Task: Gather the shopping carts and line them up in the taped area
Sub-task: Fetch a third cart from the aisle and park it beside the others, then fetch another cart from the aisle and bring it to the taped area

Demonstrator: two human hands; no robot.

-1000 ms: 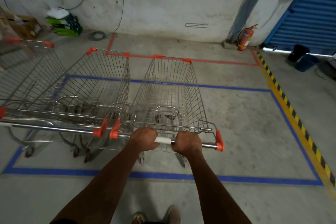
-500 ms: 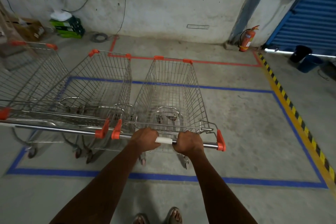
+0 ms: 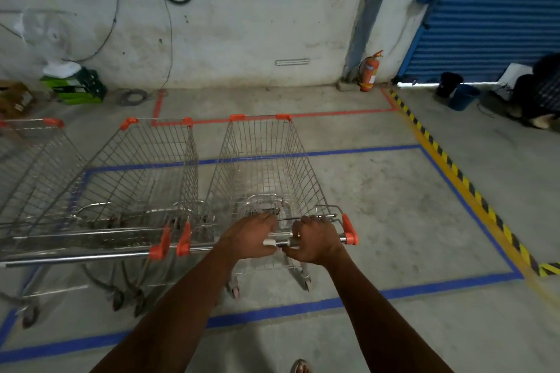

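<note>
Hands, left (image 3: 250, 238) and right (image 3: 315, 241), side by side round cart handle (image 3: 281, 242).

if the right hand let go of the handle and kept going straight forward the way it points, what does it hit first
Probably the raised wire seat flap just behind the handle bar that the right hand grips, then the cart's basket. Depth is hard to judge from this one view.

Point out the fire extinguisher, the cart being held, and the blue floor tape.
fire extinguisher (image 3: 369, 74): head view, on its red cylinder.
held cart (image 3: 266, 166): head view, on the wire basket's floor.
blue floor tape (image 3: 363, 153): head view, on the far strip.
</note>
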